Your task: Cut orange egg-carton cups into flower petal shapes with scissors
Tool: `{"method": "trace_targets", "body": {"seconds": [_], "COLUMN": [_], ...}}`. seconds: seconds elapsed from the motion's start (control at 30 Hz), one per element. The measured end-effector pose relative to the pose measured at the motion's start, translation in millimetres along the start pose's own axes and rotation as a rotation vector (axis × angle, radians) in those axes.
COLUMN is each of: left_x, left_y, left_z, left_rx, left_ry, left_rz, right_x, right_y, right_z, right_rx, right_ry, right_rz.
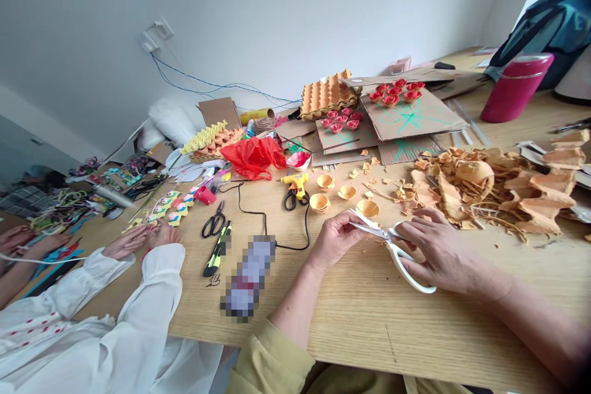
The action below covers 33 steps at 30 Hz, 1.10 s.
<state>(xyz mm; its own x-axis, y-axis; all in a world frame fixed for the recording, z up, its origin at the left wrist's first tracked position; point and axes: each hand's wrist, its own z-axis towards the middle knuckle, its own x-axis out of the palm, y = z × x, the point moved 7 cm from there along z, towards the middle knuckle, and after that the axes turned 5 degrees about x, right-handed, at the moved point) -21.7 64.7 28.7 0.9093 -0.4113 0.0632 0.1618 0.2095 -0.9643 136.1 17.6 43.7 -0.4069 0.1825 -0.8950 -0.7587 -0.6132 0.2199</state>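
My right hand point(438, 252) grips a pair of white-handled scissors point(401, 257), the blades pointing left. Their tips reach the pinched fingers of my left hand point(335, 239). Whatever those left fingers hold is hidden or too small to make out. Just beyond the blades sits an orange egg-carton cup point(367, 208). More trimmed cups, among them one round cup point(319, 203) and a petal-edged cup point(346, 192), stand to the left of it. Past my right hand lies a heap of torn egg-carton scraps point(443, 194).
A yellow glue gun point(294, 183), black scissors point(214, 221) and a utility knife point(218, 251) lie to the left. Red carton flowers point(390, 98) rest on cardboard point(420, 120) behind. A pink bottle point(516, 89) stands at right. At left, a co-worker's hands point(164, 235) handle a decorated carton.
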Motion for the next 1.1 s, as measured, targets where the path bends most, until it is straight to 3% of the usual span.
{"method": "trace_targets", "body": {"seconds": [0.3, 0.77, 1.1], "left_x": [-8.8, -6.4, -6.5], "left_y": [4, 4, 10], "left_z": [1, 1, -1], "left_rx": [-0.016, -0.049, -0.109], "left_ry": [-0.021, -0.003, -0.013], "left_rz": [-0.021, -0.076, -0.014], "right_x": [1, 8, -1], "right_y": [2, -1, -20], "right_z": [0, -2, -1], "right_rx": [-0.025, -0.041, 0.301], "right_ry": [0.024, 0.006, -0.069], "right_rz": [0.008, 0.102, 0.366]}}
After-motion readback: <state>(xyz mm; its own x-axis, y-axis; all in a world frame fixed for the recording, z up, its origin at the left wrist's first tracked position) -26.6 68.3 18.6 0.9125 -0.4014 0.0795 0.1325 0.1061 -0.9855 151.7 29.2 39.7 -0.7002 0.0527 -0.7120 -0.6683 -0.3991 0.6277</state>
